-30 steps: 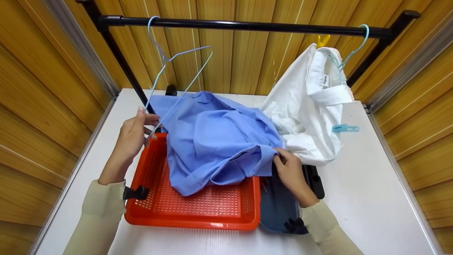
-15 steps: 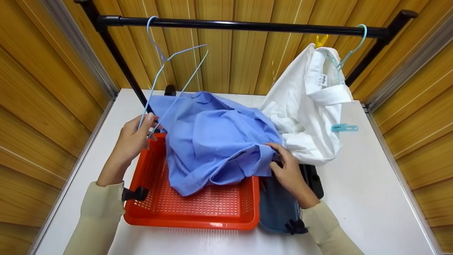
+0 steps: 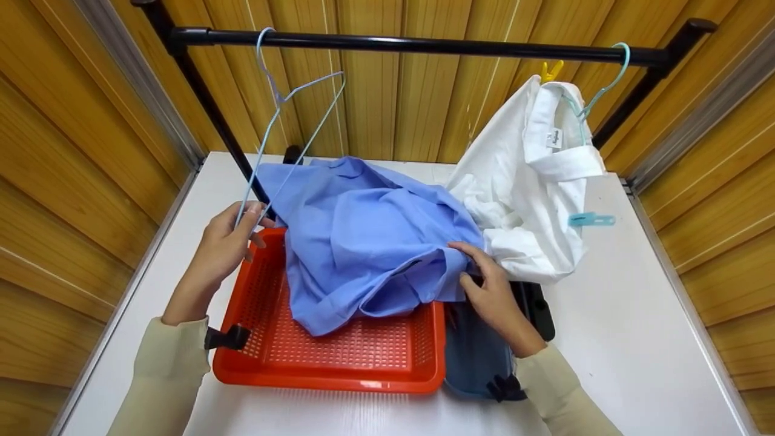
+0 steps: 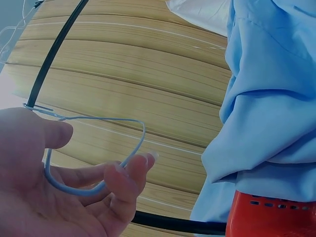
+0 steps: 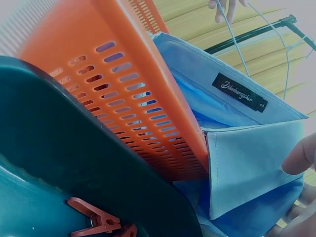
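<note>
A light-blue wire hanger (image 3: 266, 130) hangs by its hook from the rack bar. My left hand (image 3: 227, 245) holds its lower end; in the left wrist view the bent wire loop (image 4: 74, 191) passes between thumb and curled fingers. A blue shirt (image 3: 387, 230) lies rumpled over the back of the red basket (image 3: 327, 384). My right hand (image 3: 499, 303) pinches the shirt's collar (image 5: 254, 153) at its right side, thumb on the near face and the other fingers around the far edge. A black label (image 5: 239, 92) shows inside the collar.
The black rack bar (image 3: 424, 45) spans the back. At right hangs a white garment (image 3: 508, 169) on a teal hanger, with a yellow clip (image 3: 551, 71) and a teal clip (image 3: 592, 219). A dark blue-green bin (image 3: 478, 345) beside the basket holds red clothespins (image 5: 98, 219).
My left hand has drawn slightly downward, and the hanger's far corner has swung left. The right hand's fingers have shifted left onto the collar. The shirt stays in place.
</note>
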`<state>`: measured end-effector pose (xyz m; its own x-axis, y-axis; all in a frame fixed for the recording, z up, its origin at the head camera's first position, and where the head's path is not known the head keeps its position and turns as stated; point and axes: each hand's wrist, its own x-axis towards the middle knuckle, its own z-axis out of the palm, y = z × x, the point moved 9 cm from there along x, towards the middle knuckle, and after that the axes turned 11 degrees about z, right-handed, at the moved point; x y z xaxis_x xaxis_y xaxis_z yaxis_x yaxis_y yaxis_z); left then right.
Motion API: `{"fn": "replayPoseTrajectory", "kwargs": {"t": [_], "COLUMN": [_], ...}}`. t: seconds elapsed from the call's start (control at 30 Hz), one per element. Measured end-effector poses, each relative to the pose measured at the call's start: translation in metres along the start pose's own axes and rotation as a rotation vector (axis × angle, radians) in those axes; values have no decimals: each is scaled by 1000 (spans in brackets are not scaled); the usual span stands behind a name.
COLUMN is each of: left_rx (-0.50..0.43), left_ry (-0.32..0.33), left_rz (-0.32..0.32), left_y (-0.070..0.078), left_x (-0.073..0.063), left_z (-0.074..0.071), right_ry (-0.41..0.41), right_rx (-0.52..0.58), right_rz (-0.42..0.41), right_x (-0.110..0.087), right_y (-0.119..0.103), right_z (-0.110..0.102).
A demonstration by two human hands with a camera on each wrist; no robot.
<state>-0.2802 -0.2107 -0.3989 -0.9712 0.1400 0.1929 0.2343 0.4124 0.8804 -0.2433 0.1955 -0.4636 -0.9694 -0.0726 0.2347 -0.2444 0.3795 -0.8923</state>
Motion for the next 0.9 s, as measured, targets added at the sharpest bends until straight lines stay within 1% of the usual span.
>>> {"fn": "replayPoseTrajectory", "kwargs": {"t": [0.2,0.37,0.6,0.9], "left_rx": [19,16,26,24], "left_ry": [-14,-44,-83,-129], "left_rz": [-14,-29,-52,-33], "left_y": [-3,-8,-19,-32], "left_x": [-3,-5,-9,-14], "left_z": [1,4,12,27], "right_ry": [10,23,39,52], "right_rx": [-10,-7,10,23], "right_rz": [36,53,64,67], "right_x": [1,1,2,2], "right_y": [3,3,7,10], "right_z": [0,-1,-3,-2]}}
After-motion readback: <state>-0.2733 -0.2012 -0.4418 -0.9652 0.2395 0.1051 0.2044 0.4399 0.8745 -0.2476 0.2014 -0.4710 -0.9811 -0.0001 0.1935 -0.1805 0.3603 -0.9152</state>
